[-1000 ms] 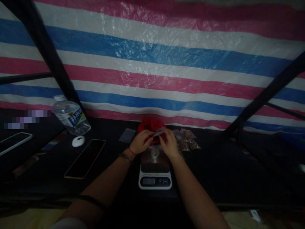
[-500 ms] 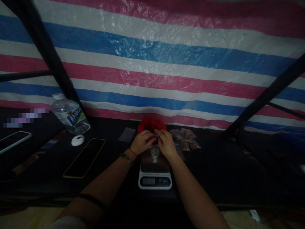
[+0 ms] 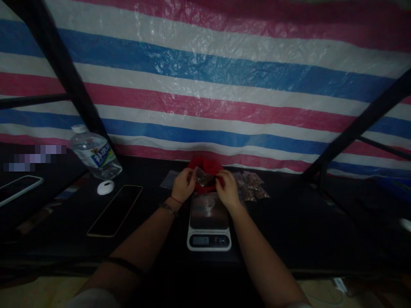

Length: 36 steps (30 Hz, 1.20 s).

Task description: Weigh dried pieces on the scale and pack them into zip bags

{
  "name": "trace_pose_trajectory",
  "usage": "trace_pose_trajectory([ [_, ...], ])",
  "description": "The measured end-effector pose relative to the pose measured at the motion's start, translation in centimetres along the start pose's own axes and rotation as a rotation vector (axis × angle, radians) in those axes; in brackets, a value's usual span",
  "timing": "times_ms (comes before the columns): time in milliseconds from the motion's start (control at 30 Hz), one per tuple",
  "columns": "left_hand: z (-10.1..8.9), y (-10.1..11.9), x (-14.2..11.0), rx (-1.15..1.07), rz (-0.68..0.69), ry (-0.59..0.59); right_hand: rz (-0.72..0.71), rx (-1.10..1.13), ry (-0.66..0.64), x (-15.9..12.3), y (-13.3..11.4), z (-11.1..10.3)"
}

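Observation:
A small clear zip bag (image 3: 203, 178) with brownish contents is stretched between my two hands. My left hand (image 3: 184, 185) pinches its left edge, and my right hand (image 3: 228, 188) is closed at its right side. Directly behind the bag sits a red bag or container (image 3: 207, 164); its inside is hard to make out. Below my hands lies a white kitchen scale (image 3: 209, 244) with a small clear cup (image 3: 210, 204) on its metal plate. Several filled zip bags (image 3: 253, 185) are piled beside my right hand. Flat clear bags (image 3: 168, 179) lie beyond my left hand.
To the left stand a large water bottle (image 3: 96, 152), a white rounded case (image 3: 105, 187) and a dark phone (image 3: 115, 210). Another phone (image 3: 19, 188) lies farther left. Black slanted frame bars (image 3: 346, 132) rise on both sides, before a striped plastic sheet (image 3: 205, 72).
My hands have moved apart, the left one leftward. The zip bag with brown contents now shows between them, where before the fingers were close together in front of the red thing.

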<state>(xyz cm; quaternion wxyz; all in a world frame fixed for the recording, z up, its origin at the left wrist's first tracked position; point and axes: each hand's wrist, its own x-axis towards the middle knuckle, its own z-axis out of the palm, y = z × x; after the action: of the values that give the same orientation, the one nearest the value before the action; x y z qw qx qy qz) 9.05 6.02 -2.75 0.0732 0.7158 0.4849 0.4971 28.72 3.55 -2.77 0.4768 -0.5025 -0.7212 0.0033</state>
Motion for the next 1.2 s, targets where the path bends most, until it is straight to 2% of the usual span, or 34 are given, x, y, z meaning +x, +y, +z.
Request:
trace_pose_trajectory([
  [200, -0.2, -1.1, 0.2, 0.046, -0.125, 0.089, 0.019, -0.214, -0.241, 0.7, 0.5, 0.6],
  [333, -0.1, -1.3, 0.3, 0.028, -0.139, 0.078, 0.189, -0.336, -0.345, 1.9, 0.5, 0.6],
  [400, -0.1, -1.1, 0.2, 0.001, -0.139, 0.055, 0.276, -0.365, -0.314, 2.6, 1.1, 0.2],
  [567, 0.1, -0.6, 0.2, -0.026, -0.161, -0.027, 0.409, -0.345, -0.089, 3.3, 3.0, -1.5],
  [667, 0.3, -0.5, 0.1, -0.051, -0.163, -0.056, 0.453, -0.329, -0.031, 2.8, 2.8, -2.0],
  [767, 0.6, -0.6, 0.1, -0.107, -0.122, -0.036, 0.421, -0.331, 0.070, 2.3, 1.6, -2.1],
  [867, 0.9, -0.8, 0.3, -0.106, -0.066, 0.029, 0.306, -0.246, 0.136, 2.4, 0.3, -2.2],
  [933, 1.1, -0.8, 0.4, -0.080, -0.052, 0.056, 0.197, -0.130, 0.041, 2.7, -0.4, -2.2],
  [1033, 1.4, -0.9, 0.4, -0.085, -0.062, 0.044, 0.093, -0.040, -0.223, 3.3, -1.3, -1.6],
  [1200, 1.8, -1.5, 0.3, -0.139, -0.151, 0.067, 0.076, -0.278, -0.623, 4.3, -3.0, 0.0],
])
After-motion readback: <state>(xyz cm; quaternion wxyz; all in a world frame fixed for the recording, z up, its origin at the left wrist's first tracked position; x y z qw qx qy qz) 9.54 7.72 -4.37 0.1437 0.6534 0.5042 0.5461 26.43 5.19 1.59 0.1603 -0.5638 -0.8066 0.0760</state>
